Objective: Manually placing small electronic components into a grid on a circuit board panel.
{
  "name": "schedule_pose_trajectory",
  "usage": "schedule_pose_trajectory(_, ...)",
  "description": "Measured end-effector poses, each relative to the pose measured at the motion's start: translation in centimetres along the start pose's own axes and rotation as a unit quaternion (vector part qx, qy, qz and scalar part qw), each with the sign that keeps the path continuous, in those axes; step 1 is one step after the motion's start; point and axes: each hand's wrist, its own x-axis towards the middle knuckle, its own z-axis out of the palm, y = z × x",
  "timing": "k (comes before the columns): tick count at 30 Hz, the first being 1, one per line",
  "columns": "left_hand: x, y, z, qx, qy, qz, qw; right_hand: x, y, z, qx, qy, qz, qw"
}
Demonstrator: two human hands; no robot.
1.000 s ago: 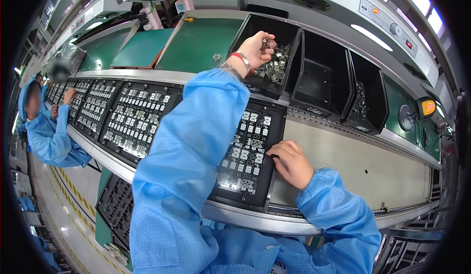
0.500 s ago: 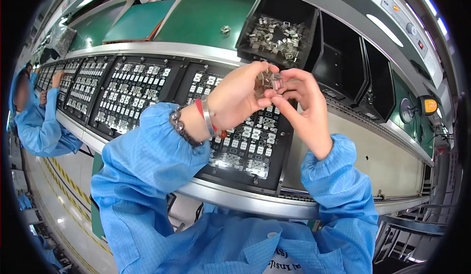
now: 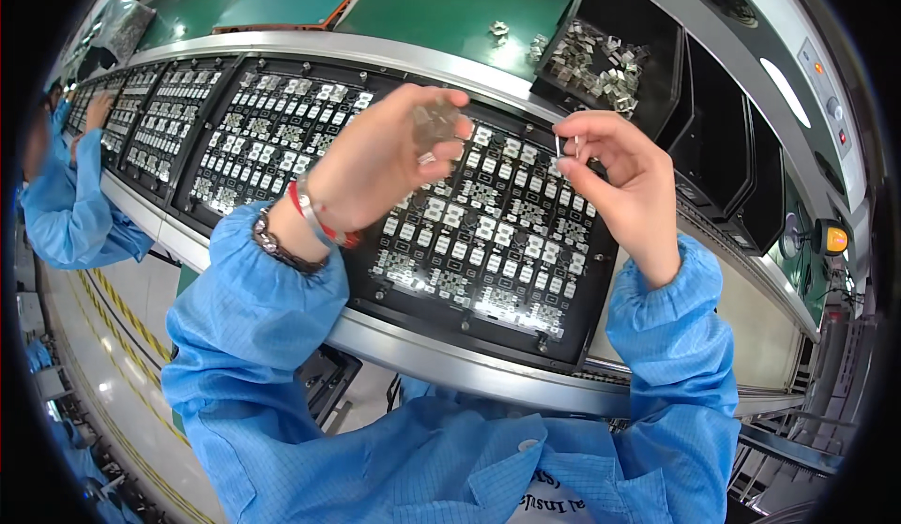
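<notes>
Green benchtop (image 3: 432,8) adjoins a black bin (image 3: 624,0) beyond the right hand (image 3: 627,177).

A blue gridded smock (image 3: 441,468) with gathered cuffs (image 3: 690,275) is worn; red cord (image 3: 345,240), silver bangle (image 3: 314,216) and beaded bracelet (image 3: 275,247) are noted at left wrist (image 3: 298,228).

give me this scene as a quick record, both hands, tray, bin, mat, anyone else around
left hand: holds a blurred cluster of metal pieces
right hand: pinches a small metal part between thumb and finger
tray: black, beneath the hands, bearing rows of circuit boards
bin: black, holds loose clips
green mat: metal bits beside the bin
co-worker: blue sleeves, at far left
</notes>
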Motion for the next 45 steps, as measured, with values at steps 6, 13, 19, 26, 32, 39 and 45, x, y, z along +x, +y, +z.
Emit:
schedule_pose_trajectory(6, -0.5, 1.9, -5.7, -0.032, -0.01, 0.029, 0.999, 1.8, 1.8, 2.0, 0.01, -0.097, 0.051, 0.994)
schedule_pose_trajectory(13, -0.1, 1.8, -9.3, -0.102, -0.034, 0.078, 0.991, 4.4, 3.0, 3.7, 0.047, -0.13, 0.095, 0.986)
schedule_pose_trajectory(19, -0.7, 1.4, -8.7, -0.131, -0.033, 0.084, 0.987, 7.2, 4.3, 5.8, -0.016, -0.119, 0.141, 0.983)
schedule_pose_trajectory(26, -1.4, 1.2, -8.4, -0.186, -0.012, 0.045, 0.981, 10.4, 4.7, 7.5, -0.085, -0.154, 0.211, 0.962)
schedule_pose_trajectory(32, -2.0, 1.2, -7.8, -0.211, 0.014, 0.015, 0.977, 11.1, 5.8, 7.6, -0.126, -0.197, 0.118, 0.965)
schedule_pose_trajectory(39, -2.1, 0.9, -7.9, -0.262, 0.02, 0.002, 0.965, 10.7, 6.3, 8.6, -0.345, -0.211, -0.083, 0.911)
schedule_pose_trajectory(45, -1.9, 0.8, -7.9, -0.27, 0.022, -0.007, 0.962, 10.2, 6.5, 9.2, -0.384, -0.191, -0.057, 0.901)
